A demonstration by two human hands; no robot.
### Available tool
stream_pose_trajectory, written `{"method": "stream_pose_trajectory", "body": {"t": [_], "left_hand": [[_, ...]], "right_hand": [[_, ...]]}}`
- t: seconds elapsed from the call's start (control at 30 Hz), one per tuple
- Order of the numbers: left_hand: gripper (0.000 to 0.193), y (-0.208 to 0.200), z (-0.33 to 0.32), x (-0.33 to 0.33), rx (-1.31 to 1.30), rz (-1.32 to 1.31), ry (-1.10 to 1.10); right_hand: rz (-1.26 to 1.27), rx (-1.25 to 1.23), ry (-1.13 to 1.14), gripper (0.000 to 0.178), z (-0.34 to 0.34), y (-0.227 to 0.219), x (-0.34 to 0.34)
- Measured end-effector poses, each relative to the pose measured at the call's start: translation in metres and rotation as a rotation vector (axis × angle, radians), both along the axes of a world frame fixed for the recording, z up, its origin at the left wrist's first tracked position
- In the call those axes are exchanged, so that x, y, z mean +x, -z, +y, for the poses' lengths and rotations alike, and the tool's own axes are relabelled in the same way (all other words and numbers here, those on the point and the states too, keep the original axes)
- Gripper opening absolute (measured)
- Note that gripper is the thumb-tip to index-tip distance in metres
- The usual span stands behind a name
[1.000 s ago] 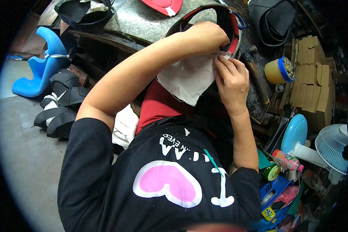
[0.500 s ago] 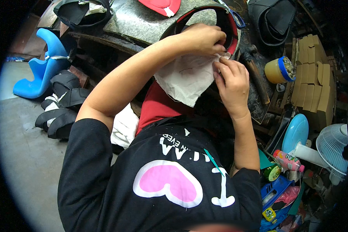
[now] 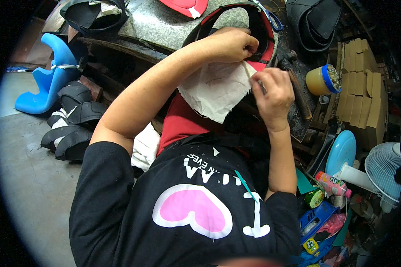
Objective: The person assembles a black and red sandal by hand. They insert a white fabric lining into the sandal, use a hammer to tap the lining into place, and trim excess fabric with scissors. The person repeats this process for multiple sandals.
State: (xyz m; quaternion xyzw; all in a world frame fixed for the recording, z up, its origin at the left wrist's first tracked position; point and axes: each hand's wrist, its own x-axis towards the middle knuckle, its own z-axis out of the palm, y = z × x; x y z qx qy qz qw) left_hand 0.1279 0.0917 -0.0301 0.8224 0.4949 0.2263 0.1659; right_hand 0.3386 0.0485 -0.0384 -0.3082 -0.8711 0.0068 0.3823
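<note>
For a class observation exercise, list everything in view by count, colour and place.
Sheet: one, white, centre
Curved piece: one, black and red, upper centre
Flat piece: one, red, top
Slab: one, grey, top
Bundles: two, mostly black, top
Jar: one, yellowish and blue, right
Boxes: several, brown, right
Fan: one, white and blue, right
Form: one, blue, left
Floor pieces: several, mostly black, left
Clutter: uncounted, mixed, lower right
Cloth: one, white, centre left
Fabric: one, red, centre
Shirt: one, black, bottom
Left hand: one, bare, centre
Right hand: one, bare, beside sheet

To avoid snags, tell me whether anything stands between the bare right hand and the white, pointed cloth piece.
Nothing visible stands between the right hand and the white cloth piece; the fingertips are by its right edge.
</note>
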Motion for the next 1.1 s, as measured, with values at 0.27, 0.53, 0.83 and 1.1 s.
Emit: {"method": "stream_pose_trajectory", "body": {"t": [0.27, 0.53, 0.83, 1.1], "left_hand": [[0.024, 0.001, 0.0, 0.002, 0.018, -0.123, -0.017], [0.01, 0.003, -0.02, -0.003, 0.027, -0.157, 0.144], [0.031, 0.005, -0.019, -0.003, -0.044, -0.209, 0.082], [0.03, 0.006, -0.019, -0.004, 0.025, -0.142, 0.087]], "right_hand": [[-0.001, -0.043, -0.035, 0.013, 0.001, -0.001, -0.001], [0.183, -0.283, -0.022, 0.01, -0.002, 0.0, 0.001], [-0.259, -0.063, 0.1, 0.014, 0.047, -0.007, 0.009], [0.042, -0.364, 0.118, 0.012, 0.024, -0.032, 0.052]]}}
